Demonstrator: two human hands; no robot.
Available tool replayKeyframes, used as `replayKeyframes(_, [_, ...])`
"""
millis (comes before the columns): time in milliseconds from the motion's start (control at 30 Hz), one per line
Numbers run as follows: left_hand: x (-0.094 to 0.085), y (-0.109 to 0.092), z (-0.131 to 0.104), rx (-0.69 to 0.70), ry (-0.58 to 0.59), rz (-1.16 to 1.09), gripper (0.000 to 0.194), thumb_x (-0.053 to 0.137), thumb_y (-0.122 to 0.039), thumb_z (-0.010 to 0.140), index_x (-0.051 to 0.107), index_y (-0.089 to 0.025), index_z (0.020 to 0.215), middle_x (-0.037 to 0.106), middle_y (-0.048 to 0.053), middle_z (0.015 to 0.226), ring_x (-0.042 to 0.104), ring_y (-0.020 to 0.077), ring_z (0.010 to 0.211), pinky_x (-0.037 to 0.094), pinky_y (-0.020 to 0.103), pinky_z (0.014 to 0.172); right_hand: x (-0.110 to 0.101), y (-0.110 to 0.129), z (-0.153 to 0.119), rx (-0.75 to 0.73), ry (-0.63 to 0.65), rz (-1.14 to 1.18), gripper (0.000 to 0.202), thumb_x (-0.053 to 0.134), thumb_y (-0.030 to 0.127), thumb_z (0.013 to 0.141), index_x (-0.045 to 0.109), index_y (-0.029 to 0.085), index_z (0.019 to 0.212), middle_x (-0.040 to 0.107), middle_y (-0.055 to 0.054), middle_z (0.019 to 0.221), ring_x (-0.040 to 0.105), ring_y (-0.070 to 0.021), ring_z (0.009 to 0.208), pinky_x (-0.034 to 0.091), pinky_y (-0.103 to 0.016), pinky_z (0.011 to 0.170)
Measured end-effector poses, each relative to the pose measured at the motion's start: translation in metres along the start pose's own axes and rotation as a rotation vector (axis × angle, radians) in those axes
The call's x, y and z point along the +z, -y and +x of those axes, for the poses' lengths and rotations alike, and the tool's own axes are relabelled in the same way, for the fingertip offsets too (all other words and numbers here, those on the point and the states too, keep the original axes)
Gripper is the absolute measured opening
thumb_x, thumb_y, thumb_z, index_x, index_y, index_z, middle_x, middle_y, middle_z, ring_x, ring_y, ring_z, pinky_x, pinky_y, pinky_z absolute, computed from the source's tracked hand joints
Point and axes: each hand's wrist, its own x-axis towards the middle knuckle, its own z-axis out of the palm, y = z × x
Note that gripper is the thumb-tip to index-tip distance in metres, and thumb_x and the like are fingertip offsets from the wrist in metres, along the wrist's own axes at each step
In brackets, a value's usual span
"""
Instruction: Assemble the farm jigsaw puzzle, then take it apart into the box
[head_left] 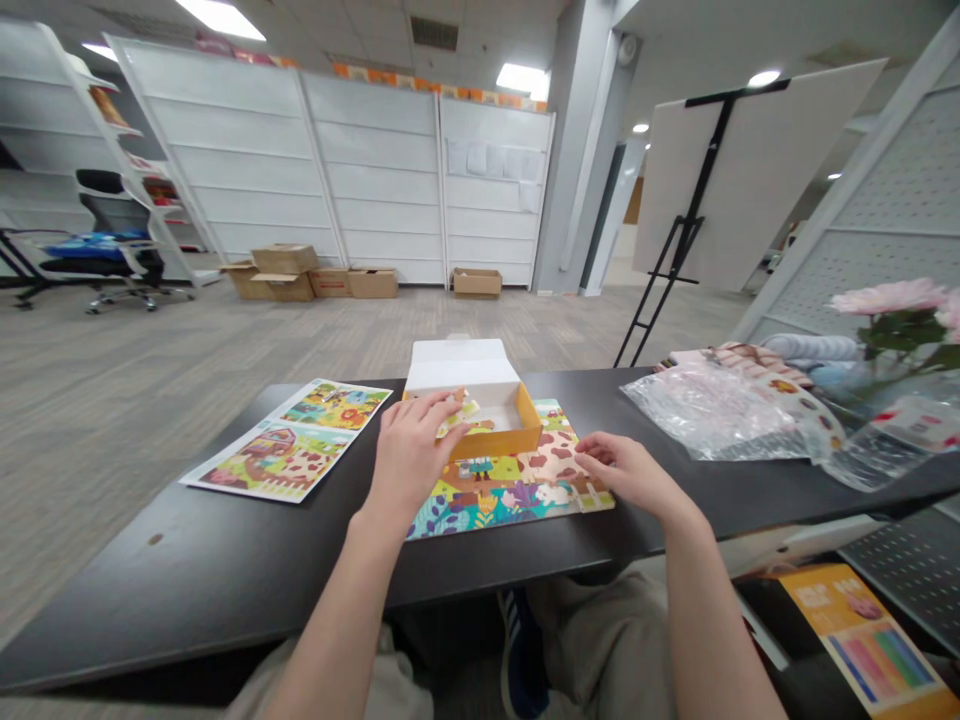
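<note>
My left hand [411,445] is over the left side of an open yellow box [506,440], its thumb and fingers closed on a small printed puzzle piece [469,410]. The box's white lid [459,362] stands raised behind it. Beneath and in front of the box lies a colourful jigsaw puzzle [517,495] with animals, plants and a brown-spotted cow pattern. At the puzzle's right edge is my right hand [619,468], fingers loosely bent and thumb apart, with nothing visible between them. A light strip-like piece [592,497] sits just below its fingertips.
A printed picture sheet [289,440] lies on the black table [225,545] at left. To the right are a crinkled clear plastic bag [716,410], a plastic bottle [892,440] and pink flowers [892,298]. A yellow box with coloured stripes [862,630] is below the table's right side.
</note>
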Motion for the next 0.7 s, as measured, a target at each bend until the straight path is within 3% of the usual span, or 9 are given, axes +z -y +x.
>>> replayKeyframes(167, [0.01, 0.008, 0.007, -0.086, -0.017, 0.07, 0.016, 0.064, -0.028, 0.092, 0.068, -0.024, 0.107, 0.07, 0.006, 0.122, 0.063, 0.0251, 0.115, 0.039, 0.046, 0.105, 0.002, -0.004, 0.001, -0.005, 0.01, -0.077, 0.029, 0.059, 0.043, 0.085, 0.068, 0.017, 0.09, 0.073, -0.007, 0.085, 0.064, -0.0187, 0.072, 0.049, -0.029, 0.065])
replayKeyframes(267, [0.02, 0.007, 0.005, -0.145, 0.01, 0.115, 0.016, 0.061, -0.025, 0.092, 0.068, -0.023, 0.106, 0.066, 0.009, 0.128, 0.058, 0.0279, 0.123, 0.034, 0.053, 0.11, 0.002, -0.009, 0.0, 0.014, 0.059, -0.129, 0.029, 0.065, 0.043, 0.079, 0.068, 0.017, 0.091, 0.071, -0.005, 0.081, 0.062, -0.0182, 0.071, 0.048, -0.028, 0.064])
replayKeyframes(433, [0.021, 0.003, -0.001, -0.127, 0.009, 0.121, 0.013, 0.058, -0.022, 0.092, 0.069, -0.022, 0.1, 0.065, 0.01, 0.128, 0.053, 0.0307, 0.129, 0.031, 0.058, 0.113, -0.002, -0.013, -0.003, 0.059, 0.093, -0.257, 0.028, 0.073, 0.038, 0.071, 0.069, 0.018, 0.091, 0.069, -0.005, 0.085, 0.061, -0.0187, 0.074, 0.044, -0.028, 0.065])
replayKeyframes(533, [0.016, -0.017, -0.008, -0.063, -0.05, 0.035, 0.014, 0.056, -0.022, 0.094, 0.067, -0.021, 0.101, 0.066, 0.011, 0.123, 0.055, 0.0285, 0.123, 0.04, 0.05, 0.108, -0.005, -0.008, -0.007, 0.123, 0.097, -0.343, 0.035, 0.079, 0.038, 0.065, 0.069, 0.019, 0.092, 0.07, -0.006, 0.09, 0.062, -0.0203, 0.077, 0.044, -0.028, 0.065])
replayKeyframes(600, [0.017, -0.04, -0.015, 0.015, -0.023, -0.06, 0.016, 0.055, -0.022, 0.095, 0.065, -0.02, 0.107, 0.064, 0.011, 0.124, 0.056, 0.0262, 0.12, 0.045, 0.044, 0.105, -0.006, -0.006, -0.01, 0.16, 0.119, -0.343, 0.04, 0.081, 0.038, 0.062, 0.068, 0.019, 0.095, 0.07, -0.005, 0.093, 0.063, -0.0203, 0.077, 0.044, -0.028, 0.065])
replayKeyframes(700, [0.026, -0.08, -0.028, 0.171, 0.203, -0.161, 0.019, 0.059, -0.029, 0.094, 0.062, -0.022, 0.112, 0.062, 0.009, 0.129, 0.055, 0.0255, 0.119, 0.048, 0.041, 0.101, -0.007, -0.007, -0.013, 0.185, 0.141, -0.309, 0.041, 0.08, 0.036, 0.063, 0.067, 0.02, 0.098, 0.071, -0.005, 0.092, 0.064, -0.0197, 0.075, 0.045, -0.028, 0.064])
